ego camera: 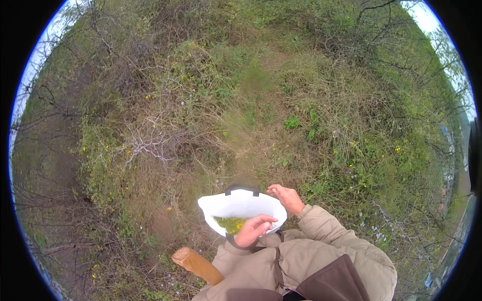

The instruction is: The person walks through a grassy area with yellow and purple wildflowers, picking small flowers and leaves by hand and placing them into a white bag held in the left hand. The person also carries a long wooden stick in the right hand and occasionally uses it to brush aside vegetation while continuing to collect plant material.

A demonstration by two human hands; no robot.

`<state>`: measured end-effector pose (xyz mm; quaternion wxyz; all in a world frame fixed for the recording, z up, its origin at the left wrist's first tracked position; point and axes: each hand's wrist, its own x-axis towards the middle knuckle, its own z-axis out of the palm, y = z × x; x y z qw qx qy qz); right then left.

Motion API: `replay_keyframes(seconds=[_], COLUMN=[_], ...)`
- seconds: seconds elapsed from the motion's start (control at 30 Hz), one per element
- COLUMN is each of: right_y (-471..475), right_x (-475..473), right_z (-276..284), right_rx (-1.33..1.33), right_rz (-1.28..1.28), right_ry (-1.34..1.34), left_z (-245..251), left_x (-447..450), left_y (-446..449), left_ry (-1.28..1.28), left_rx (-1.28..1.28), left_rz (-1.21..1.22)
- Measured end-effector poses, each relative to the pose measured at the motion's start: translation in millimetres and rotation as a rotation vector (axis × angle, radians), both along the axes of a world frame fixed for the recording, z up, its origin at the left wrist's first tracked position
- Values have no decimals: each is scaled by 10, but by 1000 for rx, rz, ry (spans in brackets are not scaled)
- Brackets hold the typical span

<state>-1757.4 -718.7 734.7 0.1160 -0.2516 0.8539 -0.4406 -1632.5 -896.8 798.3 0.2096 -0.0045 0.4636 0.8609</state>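
My left hand (pixel 256 229) is over the near right part of a white bag (pixel 243 205), fingers pointing right and partly bent, with nothing visible in it. A dark strap of the bag lies around the left wrist. Inside the bag lies green plant matter with yellow flower bits (pixel 230 224). My right hand (pixel 288 198) is just beyond the bag's right rim, with bent fingers; whether its fingertips pinch something small cannot be told. A second dark handle (pixel 241 189) stands at the bag's far rim.
A thick wooden pole or handle (pixel 197 265) sticks out beside my left sleeve. Dry grass and low shrubs with small yellow flowers surround me. A bare, pale, branching shrub (pixel 148 145) is at the left, and thin bare branches (pixel 391 222) are at the right.
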Motion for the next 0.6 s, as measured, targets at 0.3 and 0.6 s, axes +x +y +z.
replay_keyframes(seconds=[0.3,0.6], right_y=[1523,2190], right_x=[711,1499], right_z=[-1598,-2441], right_rx=[567,774], right_rz=[-402,-698], right_ry=[-158,-764], left_z=[-88,-137], left_x=[-281,-639], left_y=[-128,-20], left_ry=[143,49], left_rx=[32,62], left_rz=[-6,-202])
